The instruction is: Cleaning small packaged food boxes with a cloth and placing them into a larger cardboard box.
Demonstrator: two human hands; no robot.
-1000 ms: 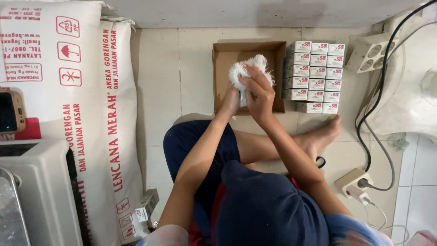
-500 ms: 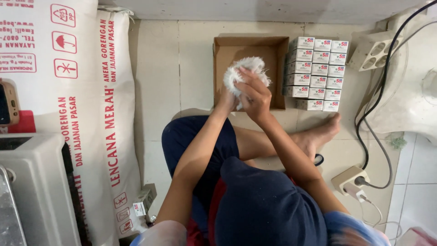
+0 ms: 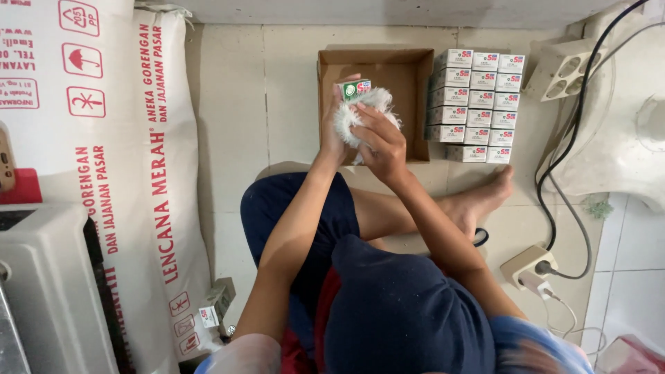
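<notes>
Tiled floor held the carton (image 3: 332,66) at twelve o'clock. My left hand (image 3: 332,135) gripped a newly uncovered box (image 3: 354,89); my right hand (image 3: 379,142) clutched the rag (image 3: 364,114), wiping nearly done.

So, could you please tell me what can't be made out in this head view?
- Small box: mostly hidden by the white cloth and left hand.
- Right hand palm: turned away.
- Cardboard box floor: partly blocked by the hands.
- Stacked boxes: print too small.

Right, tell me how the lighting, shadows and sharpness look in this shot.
Head view: soft, even light with no glare on the tiled floor; faint shadow inside the cardboard box; the small carton and white cloth in the left hand and right hand are sharp; the bottom edge blurs.
</notes>
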